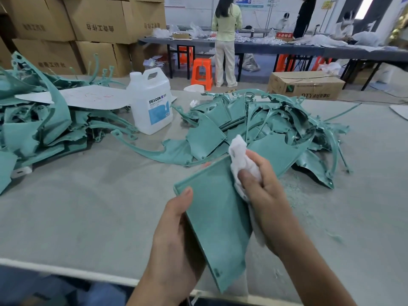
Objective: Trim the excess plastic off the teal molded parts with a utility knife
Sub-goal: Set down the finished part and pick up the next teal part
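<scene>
Teal plastic fills most of the scene, and one flat panel (217,219) of it is held up above the grey table (88,208), tilted with its rimmed face toward the camera. The left hand (176,237) is closed around the panel's left edge, thumb on the front and the palm behind, so the part does not turn while it is worked. The right hand (262,195) is closed on a bunch of white cloth (240,155) and presses it against the panel's right edge; I judge this is wiping of the edge, not cutting. No utility knife is visible (perhaps it lies somewhere out of sight, I cannot tell).

Just behind the panel lies a heap of teal parts (276,129), tangled together with thin curved strips, and pale shavings are scattered on the table to the right of the panel. Far to the left of the panel is a second pile (37,127) with a cardboard sheet (88,97) on top. A white jug (152,102) stands behind and left of the panel, between the two heaps. Nothing blocks the hands, but the tangled heap could make the picking of a next part awkward.
</scene>
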Demonstrator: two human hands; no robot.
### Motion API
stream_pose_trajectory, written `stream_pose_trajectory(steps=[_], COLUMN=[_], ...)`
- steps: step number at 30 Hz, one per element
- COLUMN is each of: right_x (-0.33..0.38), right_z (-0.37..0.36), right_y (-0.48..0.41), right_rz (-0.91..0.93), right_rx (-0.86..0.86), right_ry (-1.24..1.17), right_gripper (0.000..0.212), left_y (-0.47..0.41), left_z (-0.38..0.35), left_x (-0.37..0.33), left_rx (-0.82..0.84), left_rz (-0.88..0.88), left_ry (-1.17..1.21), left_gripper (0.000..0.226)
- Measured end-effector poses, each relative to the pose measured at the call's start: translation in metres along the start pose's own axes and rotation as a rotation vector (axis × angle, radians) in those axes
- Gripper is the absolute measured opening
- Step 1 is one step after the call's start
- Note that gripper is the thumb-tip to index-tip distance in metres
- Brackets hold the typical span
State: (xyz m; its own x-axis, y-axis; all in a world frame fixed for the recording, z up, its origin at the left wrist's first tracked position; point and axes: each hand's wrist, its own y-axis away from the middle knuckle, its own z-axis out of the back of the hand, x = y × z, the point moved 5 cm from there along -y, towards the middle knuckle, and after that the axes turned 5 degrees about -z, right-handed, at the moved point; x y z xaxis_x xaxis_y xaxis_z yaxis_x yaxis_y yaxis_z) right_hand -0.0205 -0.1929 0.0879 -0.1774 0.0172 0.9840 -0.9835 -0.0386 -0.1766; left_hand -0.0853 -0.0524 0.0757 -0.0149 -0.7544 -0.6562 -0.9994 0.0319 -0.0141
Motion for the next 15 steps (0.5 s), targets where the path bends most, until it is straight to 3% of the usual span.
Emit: stream_pose_trajectory(steps=[1,3,6,9,12,15], right_x=[-0.001,0.004,0.014,0.018,0.016,0.005], right_z=[0.005,0.008,0.006,0.010,0.023,0.051], right_y=[0.000,0.010,0.019,0.011,-0.006,-0.017], right_rz=[-0.062,-0.055,0.149,0.209,0.145,0.069], right_rx=[-0.016,0.013,0.071,0.009,-0.052,-0.308], right_ry=[-0.104,-0.200,0.223,0.454,0.406,0.289], right_gripper=[0.034,0.031,0.035,0.041,0.040,0.031], left_y=[-0.002,-0.008,-0.008,0.000,0.007,0.010], left_z=[0.004,0.020,0.028,0.020,0.027,0.043], left_x=[-0.003,-0.015,-0.029,-0.037,-0.052,-0.070], left_rx=[-0.017,-0.208,-0.278,-0.098,-0.101,-0.278], left_rz=[-0.061,-0.235,-0.371,-0.437,-0.484,-0.568], left_ry=[-0.054,-0.346,-0.608,-0.791,-0.809,-0.702], left_gripper=[0.038,0.036,0.032,0.022,0.022,0.024])
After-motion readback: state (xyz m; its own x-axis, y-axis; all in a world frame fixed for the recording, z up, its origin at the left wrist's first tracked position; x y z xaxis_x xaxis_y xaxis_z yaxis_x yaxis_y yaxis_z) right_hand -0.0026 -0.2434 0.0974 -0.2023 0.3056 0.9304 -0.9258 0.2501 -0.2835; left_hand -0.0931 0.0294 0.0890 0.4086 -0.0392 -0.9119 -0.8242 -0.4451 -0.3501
